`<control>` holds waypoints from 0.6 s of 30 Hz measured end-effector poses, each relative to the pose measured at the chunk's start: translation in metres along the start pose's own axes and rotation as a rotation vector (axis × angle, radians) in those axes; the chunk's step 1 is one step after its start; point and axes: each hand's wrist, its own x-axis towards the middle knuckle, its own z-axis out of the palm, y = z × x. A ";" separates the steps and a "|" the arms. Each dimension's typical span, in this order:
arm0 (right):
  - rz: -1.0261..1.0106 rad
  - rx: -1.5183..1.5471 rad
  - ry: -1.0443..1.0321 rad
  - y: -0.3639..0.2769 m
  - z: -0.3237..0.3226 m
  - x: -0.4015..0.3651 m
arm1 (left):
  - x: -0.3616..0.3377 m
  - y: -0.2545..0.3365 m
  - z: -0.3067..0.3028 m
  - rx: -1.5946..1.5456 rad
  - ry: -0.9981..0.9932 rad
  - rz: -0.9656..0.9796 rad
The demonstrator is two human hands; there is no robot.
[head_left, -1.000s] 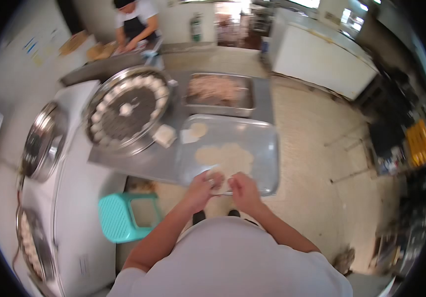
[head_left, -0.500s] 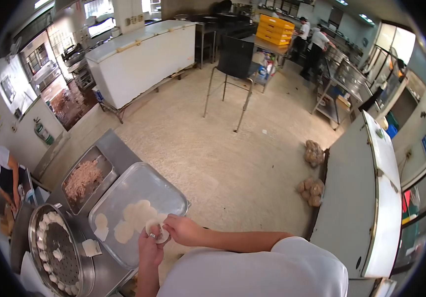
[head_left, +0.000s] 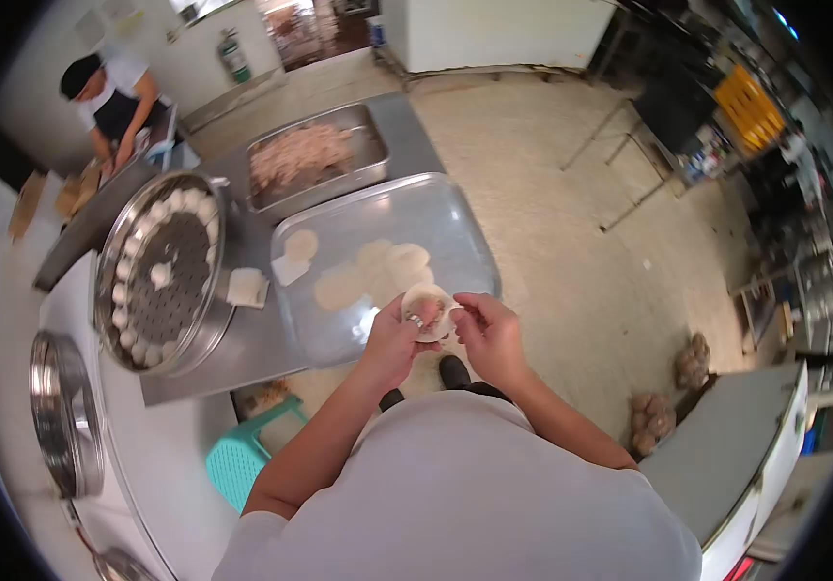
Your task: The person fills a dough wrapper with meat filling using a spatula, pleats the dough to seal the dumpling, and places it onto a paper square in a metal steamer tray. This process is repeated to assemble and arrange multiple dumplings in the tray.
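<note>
A round dough wrapper (head_left: 429,304) with pinkish filling in its middle is held above the near edge of a metal tray (head_left: 339,334). My left hand (head_left: 392,339) grips the wrapper from the left, its thumb over the filling. The fingers of my right hand (head_left: 487,329) pinch the wrapper's right edge. Several flat wrappers (head_left: 407,259) lie on the tray. Behind it stands a deep pan (head_left: 375,160) of pink minced filling (head_left: 305,155). To the left, a round perforated steamer (head_left: 174,305) holds a ring of white dumplings (head_left: 131,247) and one near its centre.
A white square piece (head_left: 247,288) lies between steamer and tray. Across the counter at the left, a co-worker (head_left: 121,102) bends over. A teal stool (head_left: 242,455) stands below the counter. Bags of round items (head_left: 651,423) rest on the floor at the right, beside a white freezer (head_left: 726,465).
The view has turned left and down, bringing the steamer, stool and co-worker further into sight. Both hands remain on the wrapper, which now shows more openly with its filling.
</note>
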 end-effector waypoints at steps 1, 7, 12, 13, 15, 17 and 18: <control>0.025 0.051 -0.024 0.000 0.004 0.003 | -0.003 0.000 -0.005 -0.016 0.019 0.014; -0.078 -0.005 -0.215 -0.014 0.024 0.017 | -0.020 0.000 -0.023 -0.036 0.159 0.098; -0.186 -0.050 -0.294 -0.016 0.036 0.024 | -0.029 0.001 -0.029 0.052 0.255 0.182; -0.169 -0.001 -0.297 -0.016 0.039 0.025 | -0.032 0.002 -0.030 0.036 0.255 0.183; -0.173 0.066 -0.317 -0.018 0.044 0.029 | -0.036 0.004 -0.031 0.004 0.250 0.184; -0.214 0.104 -0.349 -0.023 0.046 0.033 | -0.038 0.002 -0.036 0.000 0.217 0.181; -0.211 0.096 -0.376 -0.022 0.046 0.033 | -0.039 0.000 -0.038 -0.002 0.200 0.177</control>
